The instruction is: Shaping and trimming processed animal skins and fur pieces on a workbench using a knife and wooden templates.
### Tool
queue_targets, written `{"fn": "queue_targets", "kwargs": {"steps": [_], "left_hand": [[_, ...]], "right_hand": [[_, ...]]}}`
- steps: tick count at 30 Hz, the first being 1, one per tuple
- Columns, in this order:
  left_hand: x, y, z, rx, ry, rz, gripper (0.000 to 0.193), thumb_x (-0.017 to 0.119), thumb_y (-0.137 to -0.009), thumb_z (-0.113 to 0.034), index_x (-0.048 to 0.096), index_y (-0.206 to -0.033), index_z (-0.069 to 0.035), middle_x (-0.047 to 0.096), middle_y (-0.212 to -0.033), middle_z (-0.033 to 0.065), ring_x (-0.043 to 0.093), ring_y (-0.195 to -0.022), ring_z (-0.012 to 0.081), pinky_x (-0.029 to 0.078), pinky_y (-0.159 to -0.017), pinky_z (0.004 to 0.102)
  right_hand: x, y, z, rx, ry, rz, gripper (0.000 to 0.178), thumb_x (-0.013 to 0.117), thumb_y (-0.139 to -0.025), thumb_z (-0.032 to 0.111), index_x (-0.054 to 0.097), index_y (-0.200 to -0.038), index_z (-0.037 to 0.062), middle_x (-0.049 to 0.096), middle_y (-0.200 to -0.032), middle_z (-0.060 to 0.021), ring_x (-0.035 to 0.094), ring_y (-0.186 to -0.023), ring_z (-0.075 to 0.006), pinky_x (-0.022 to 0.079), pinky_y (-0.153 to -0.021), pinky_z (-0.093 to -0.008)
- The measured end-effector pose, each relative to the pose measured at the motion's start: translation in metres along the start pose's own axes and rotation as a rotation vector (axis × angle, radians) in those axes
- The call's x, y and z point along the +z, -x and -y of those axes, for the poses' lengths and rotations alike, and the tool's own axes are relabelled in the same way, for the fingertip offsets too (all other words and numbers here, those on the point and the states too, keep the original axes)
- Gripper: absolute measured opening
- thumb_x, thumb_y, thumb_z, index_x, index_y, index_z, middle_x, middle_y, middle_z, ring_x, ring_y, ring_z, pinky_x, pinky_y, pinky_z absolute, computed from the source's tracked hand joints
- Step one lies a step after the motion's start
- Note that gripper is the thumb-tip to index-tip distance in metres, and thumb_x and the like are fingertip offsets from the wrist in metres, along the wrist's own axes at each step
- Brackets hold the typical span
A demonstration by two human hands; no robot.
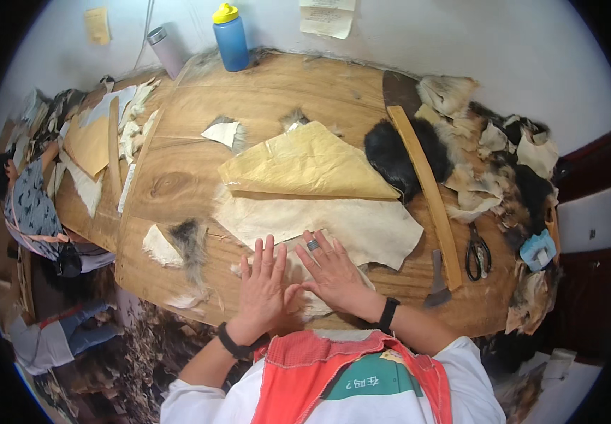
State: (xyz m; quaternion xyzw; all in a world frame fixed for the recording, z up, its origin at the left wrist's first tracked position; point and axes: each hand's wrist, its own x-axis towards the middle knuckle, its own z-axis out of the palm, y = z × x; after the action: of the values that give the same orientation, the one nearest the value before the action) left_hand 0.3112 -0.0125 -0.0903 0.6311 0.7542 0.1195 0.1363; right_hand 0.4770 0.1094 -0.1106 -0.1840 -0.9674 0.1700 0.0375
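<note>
My left hand [263, 286] and my right hand [332, 277] lie flat side by side, fingers stretched forward and thumbs almost touching. Beneath them is a small pale hide piece [314, 307], partly hidden by the hands. Their fingertips reach the near edge of a large cream hide [362, 230], spread skin side up. A yellow-brown paper sheet [298, 166], creased and slanting, covers the far part of that hide. Neither hand grips anything. A ring [312, 244] sits on a finger of my right hand.
On the right lie a wooden strip [429, 198], black fur [383, 155], scissors [476, 253], a flat blade tool [437, 279] and heaped fur scraps [489, 166]. A blue bottle [231, 42] and a tumbler [165, 53] stand at the back. Another person [33, 205] is at left.
</note>
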Motion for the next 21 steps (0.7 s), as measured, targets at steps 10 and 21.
{"fn": "queue_targets", "kwargs": {"steps": [10,21], "left_hand": [[0.006,0.0,0.015,-0.02,-0.082,0.049,0.076,0.056,-0.094,-0.031,0.023,-0.155,0.0,0.019,-0.163,0.019,0.014,-0.152,0.0355,0.005,-0.119,0.0589],[-0.014,-0.003,-0.006,0.085,-0.183,0.166,0.081,0.06,-0.092,-0.042,0.024,-0.157,-0.01,0.015,-0.164,0.0196,0.011,-0.151,0.0419,0.012,-0.117,0.0623]], "right_hand": [[0.004,-0.004,-0.004,-0.018,-0.138,-0.007,0.082,0.059,-0.095,0.039,0.017,-0.156,0.0036,0.012,-0.163,-0.0228,0.011,-0.152,-0.0378,0.017,-0.121,-0.0528],[-0.048,0.137,-0.072,0.898,0.244,-0.463,0.04,0.068,-0.086,0.018,0.054,-0.119,0.0005,0.052,-0.107,-0.0178,0.052,-0.102,-0.0373,0.046,-0.085,-0.0474]]}}
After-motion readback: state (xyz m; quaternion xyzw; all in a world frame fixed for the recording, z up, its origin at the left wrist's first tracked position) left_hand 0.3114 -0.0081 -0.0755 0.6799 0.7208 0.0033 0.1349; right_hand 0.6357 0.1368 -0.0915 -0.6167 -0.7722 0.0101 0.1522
